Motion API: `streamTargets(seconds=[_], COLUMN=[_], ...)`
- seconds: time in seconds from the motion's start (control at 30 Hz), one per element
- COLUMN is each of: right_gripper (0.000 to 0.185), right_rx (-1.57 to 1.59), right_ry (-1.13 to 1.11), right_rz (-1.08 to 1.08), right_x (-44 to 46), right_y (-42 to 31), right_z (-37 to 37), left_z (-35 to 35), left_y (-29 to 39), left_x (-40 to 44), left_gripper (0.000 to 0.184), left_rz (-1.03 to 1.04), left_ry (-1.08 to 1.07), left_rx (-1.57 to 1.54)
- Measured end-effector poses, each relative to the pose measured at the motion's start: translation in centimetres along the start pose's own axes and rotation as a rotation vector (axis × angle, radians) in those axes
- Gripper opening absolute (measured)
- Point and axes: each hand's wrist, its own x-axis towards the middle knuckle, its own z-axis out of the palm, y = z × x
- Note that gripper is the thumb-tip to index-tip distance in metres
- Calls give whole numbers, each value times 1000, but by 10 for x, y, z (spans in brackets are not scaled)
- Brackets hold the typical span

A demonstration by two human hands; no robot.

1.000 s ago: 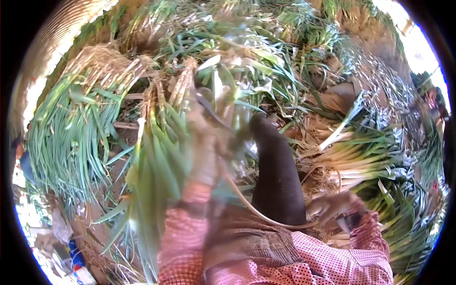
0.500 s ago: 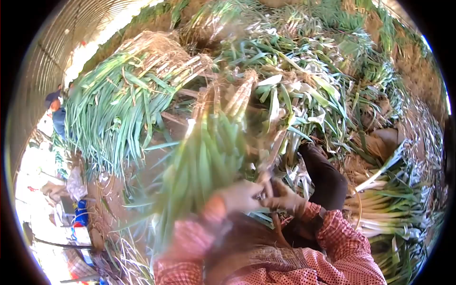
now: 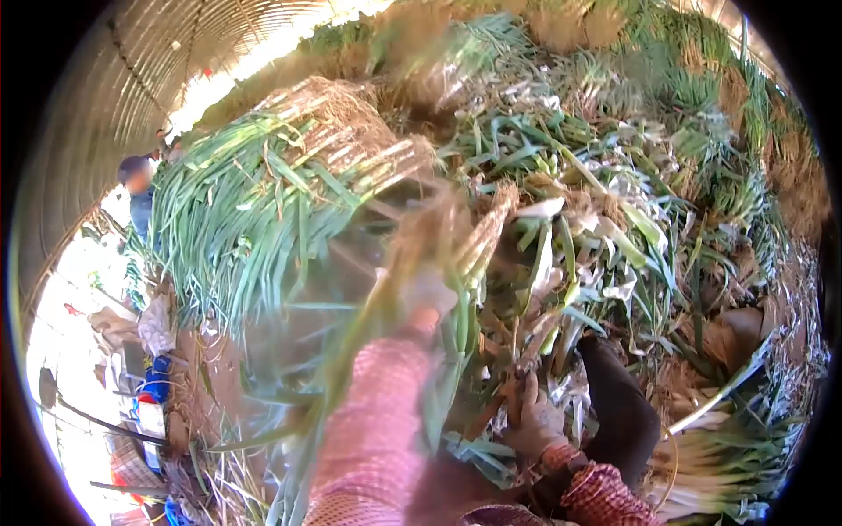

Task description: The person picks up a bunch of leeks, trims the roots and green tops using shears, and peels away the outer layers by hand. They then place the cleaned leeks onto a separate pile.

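Observation:
My left hand (image 3: pixel 428 294), gloved and smeared by motion, reaches forward onto the root end of some green onions (image 3: pixel 456 329). Their green leaves hang down on both sides of my checked sleeve; how the fingers sit is too blurred to tell. Low in the middle, my gloved right hand (image 3: pixel 535 425) is closed around a narrow brown strip (image 3: pixel 516 390), partly hidden by the fingers. Loose peeled leaves lie just beyond this hand, and my dark-clothed leg is to its right.
A large heap of green onions (image 3: pixel 254 202) with roots stands at the left. Leaves and trimmings (image 3: pixel 596 202) cover the ground ahead. Cleaned green onions with white stems (image 3: pixel 702 469) lie at the lower right. A person (image 3: pixel 139 193) is at the far left, under a ribbed cover.
My left hand has left my right hand and moved forward to the onions' root end. My right hand stays low by the brown strip. The view has shifted slightly.

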Motion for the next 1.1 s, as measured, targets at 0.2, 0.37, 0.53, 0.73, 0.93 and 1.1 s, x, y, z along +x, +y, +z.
streamTargets(seconds=[0.2,0.37,0.53,0.73,0.93,1.1], right_gripper=[112,103,99,98,91,89], right_rx=[1070,1206,586,737,743,992], right_ry=[-27,146,251,184,362,85], right_rz=[-77,-195,-341,-83,131,-179], right_x=[14,-61,-71,13,78,-45], right_y=[61,26,6,-8,-16,-14], right_z=[35,-9,23,0,-28,-2], left_z=[58,93,95,115,95,87], left_y=[29,40,15,-35,-19,-36], left_x=[-71,-71,-98,-106,-100,-63], left_gripper=[53,56,57,50,56,46], left_rz=[241,320,428,301,156,202], left_ry=[138,-131,1,123,-181,-494], left_rx=[120,475,315,72,25,-482])
